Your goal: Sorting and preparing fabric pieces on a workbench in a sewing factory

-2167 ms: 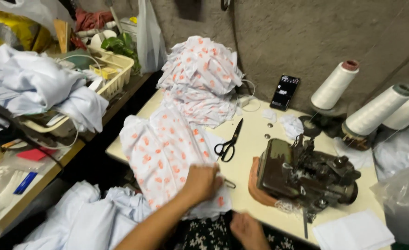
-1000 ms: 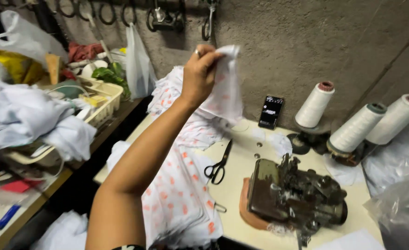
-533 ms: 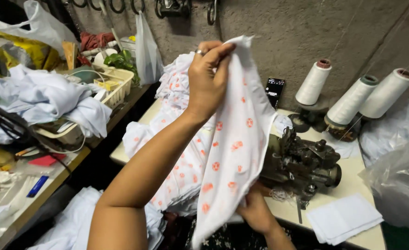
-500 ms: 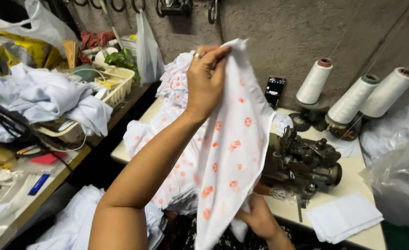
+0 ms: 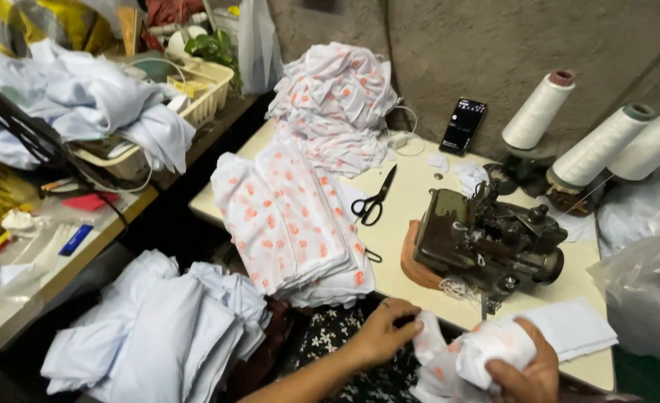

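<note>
The right hand (image 5: 522, 367) is closed around a bunched piece of white fabric with orange print (image 5: 470, 355), gripping it low in the view, just in front of the table's near edge. The left hand (image 5: 387, 328) holds the same piece at its left end, fingers curled and pinching the cloth. Directly beyond the hands, a dark overlock sewing machine (image 5: 487, 242) stands on the cream table (image 5: 412, 183), with a small stack of plain white cloth pieces (image 5: 573, 327) lying just right of it at the table edge. To the left of the machine lies a folded stack of the same orange-printed fabric (image 5: 289, 220), overhanging the near edge; black scissors (image 5: 375, 200) rest between this stack and the machine. A loose heap of printed pieces (image 5: 337, 101) sits at the far side, near a dark phone (image 5: 464, 126) propped against the wall. Three white thread cones (image 5: 597, 134) stand behind the machine. Pale blue cloth bundles (image 5: 158, 328) lie below left of the table.
</note>
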